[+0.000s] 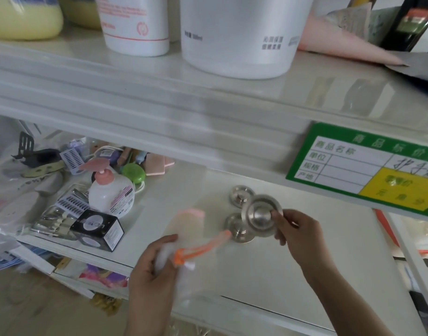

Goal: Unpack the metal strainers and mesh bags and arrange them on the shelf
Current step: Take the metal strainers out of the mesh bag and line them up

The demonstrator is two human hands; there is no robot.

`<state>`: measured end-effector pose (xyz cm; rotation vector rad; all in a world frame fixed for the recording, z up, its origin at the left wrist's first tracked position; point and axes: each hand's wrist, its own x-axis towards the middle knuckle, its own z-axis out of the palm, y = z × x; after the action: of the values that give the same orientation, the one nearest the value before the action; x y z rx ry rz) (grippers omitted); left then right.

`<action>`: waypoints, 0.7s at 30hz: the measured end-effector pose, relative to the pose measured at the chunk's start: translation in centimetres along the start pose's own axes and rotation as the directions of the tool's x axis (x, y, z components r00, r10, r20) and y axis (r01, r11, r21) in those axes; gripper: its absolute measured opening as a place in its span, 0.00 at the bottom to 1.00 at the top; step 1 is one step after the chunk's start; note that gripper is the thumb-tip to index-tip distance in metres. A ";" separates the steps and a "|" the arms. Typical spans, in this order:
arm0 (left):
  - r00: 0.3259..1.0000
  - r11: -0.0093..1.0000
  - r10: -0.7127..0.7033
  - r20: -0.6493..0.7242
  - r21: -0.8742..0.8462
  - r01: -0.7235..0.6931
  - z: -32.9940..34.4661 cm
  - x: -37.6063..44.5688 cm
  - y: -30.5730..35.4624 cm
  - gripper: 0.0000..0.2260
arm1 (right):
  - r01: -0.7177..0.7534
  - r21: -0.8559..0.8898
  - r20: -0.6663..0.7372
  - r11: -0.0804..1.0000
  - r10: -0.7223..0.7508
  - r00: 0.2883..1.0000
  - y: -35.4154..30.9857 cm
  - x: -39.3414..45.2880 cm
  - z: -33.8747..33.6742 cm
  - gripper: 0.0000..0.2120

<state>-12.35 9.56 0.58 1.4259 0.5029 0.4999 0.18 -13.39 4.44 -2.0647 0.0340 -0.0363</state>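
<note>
Nearest me, her left hand [155, 260] clutches a mesh bag [184, 229] by its orange drawstring; the right hand [297, 232] pinches a metal strainer [262, 215] above two strainers [239, 214] already on the shelf [305, 263]. Placing seems underway; next, probably setting it beside them.

There is just the one view, from a camera worn on the person's head, looking forward and down at a white shelf [280, 263] from close by. It faces the shelving front-on, tipped slightly so the shelf edges slope down to the right. The upper shelf [135, 93] crosses the top half, very near the lens, with only the bottoms of the white bottles [237, 37] on it inside the frame. A green price label [363, 163] sits at the right edge. Both hands reach in from the bottom, the left hand [152, 275] lower and nearer, the right hand [297, 234] further in. The wide lens bends the edges; floor shows bottom left.
</note>
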 end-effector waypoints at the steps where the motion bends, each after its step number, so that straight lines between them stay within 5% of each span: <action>1: 0.999 1.000 -0.003 -0.042 0.020 0.003 -0.6 0.0 0.0 0.14 | -0.051 -0.044 0.035 0.998 0.053 0.998 1.4 0.0 -0.1 0.15; 7: 0.985 0.997 -0.073 -0.158 -0.035 0.069 -2.8 1.2 -0.3 0.09 | -0.222 -0.051 0.263 0.974 0.227 0.938 5.7 -3.1 2.9 0.02; 21: 0.987 0.993 -0.103 -0.121 -0.071 0.095 -2.2 0.9 1.0 0.10 | -0.098 -0.340 0.203 0.935 0.174 0.964 5.4 -5.3 5.1 0.06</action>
<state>-12.99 11.91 1.42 1.3062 0.6485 0.5229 -4.91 -11.27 -2.73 -2.3813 0.0431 0.3158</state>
